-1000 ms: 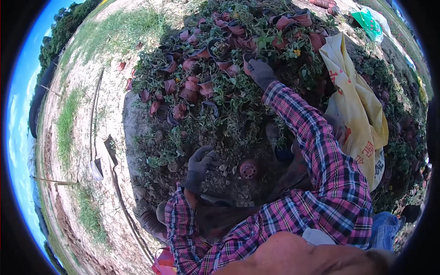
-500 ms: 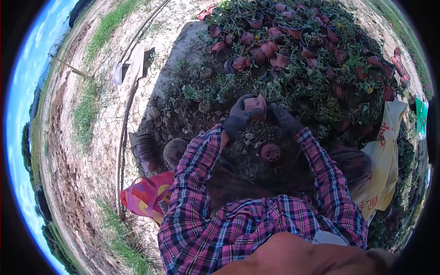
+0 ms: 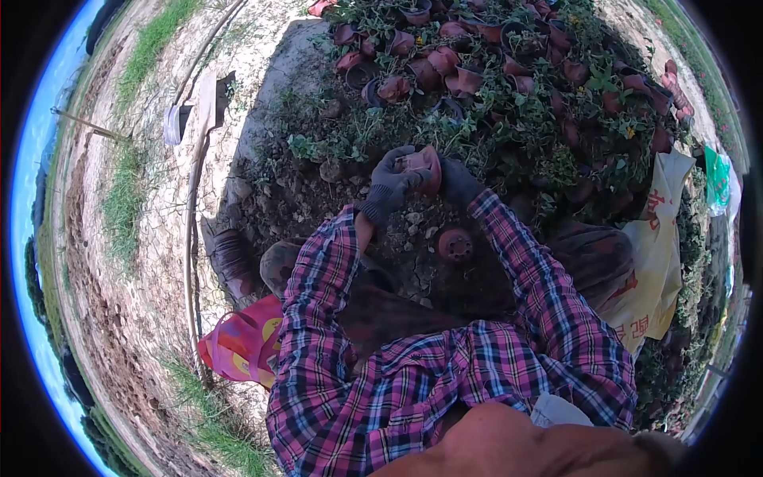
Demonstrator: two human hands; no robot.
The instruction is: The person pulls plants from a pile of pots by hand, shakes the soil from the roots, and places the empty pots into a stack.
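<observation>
A reddish plastic plant pot (image 3: 430, 176) is tilted on its side in front of me, with its wide rim towards the right. My left hand (image 3: 389, 184), in a dark grey glove, is closed around its body. On the rim side, my gloved right hand (image 3: 461, 184) is against or very near the pot; its fingers are hidden in shade. Below the hands, a second reddish pot (image 3: 455, 246) stands upside down on the soil, drainage holes showing in its base. Beyond them spreads a heap of pots (image 3: 425, 73) tangled with green plants.
A stack of nested dark pots (image 3: 233, 258) lies by my left knee, near a red bag (image 3: 238, 346). A pale sack (image 3: 656, 238) is at my right. A long hose or pole (image 3: 193, 191) runs along the left ground. Another pot stack (image 3: 675, 91) lies far right.
The view has shifted, so the scene sits further left and up. My right hand has come closer to the pot, and the pot's rim has turned more to the right.
</observation>
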